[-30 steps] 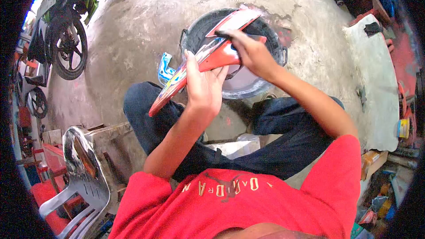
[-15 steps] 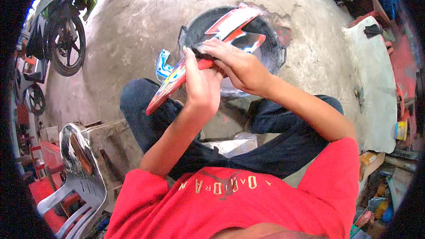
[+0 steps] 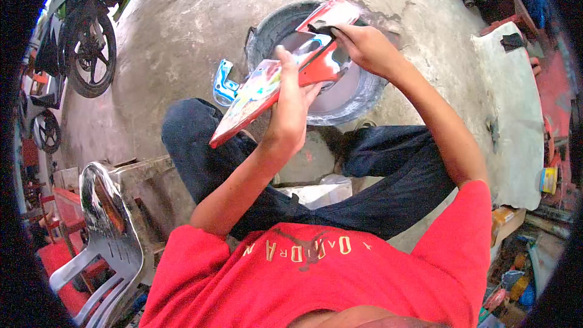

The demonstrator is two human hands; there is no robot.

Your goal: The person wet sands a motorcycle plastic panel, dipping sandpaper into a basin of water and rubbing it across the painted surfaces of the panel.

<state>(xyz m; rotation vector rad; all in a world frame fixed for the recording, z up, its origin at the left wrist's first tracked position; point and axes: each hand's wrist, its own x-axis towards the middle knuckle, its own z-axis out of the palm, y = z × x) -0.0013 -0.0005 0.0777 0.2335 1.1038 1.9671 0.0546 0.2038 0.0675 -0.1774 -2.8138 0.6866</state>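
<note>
A long red, white and blue panel [image 3: 261, 88] slants over a dark round tub [image 3: 276, 24] of cloudy liquid. Around its middle is my left hand [image 3: 291, 97], thumb on top and fingers underneath. My right hand [image 3: 364, 48] pinches a small black piece [image 3: 322, 28] against the panel's upper part, near its forked far end. Just left of the tub, a blue and white curved piece [image 3: 225, 85] shows beside the panel.
At the left stand a motorcycle [image 3: 91, 48] and a grey plastic chair [image 3: 115, 243]. A pale slab [image 3: 516, 121] lies on the right, with a small yellow container [image 3: 548, 180] beside it. A white block [image 3: 322, 193] sits between the legs.
My right hand has moved up and right along the panel with the black piece. The panel has turned in my left hand, showing more of its patterned face.
</note>
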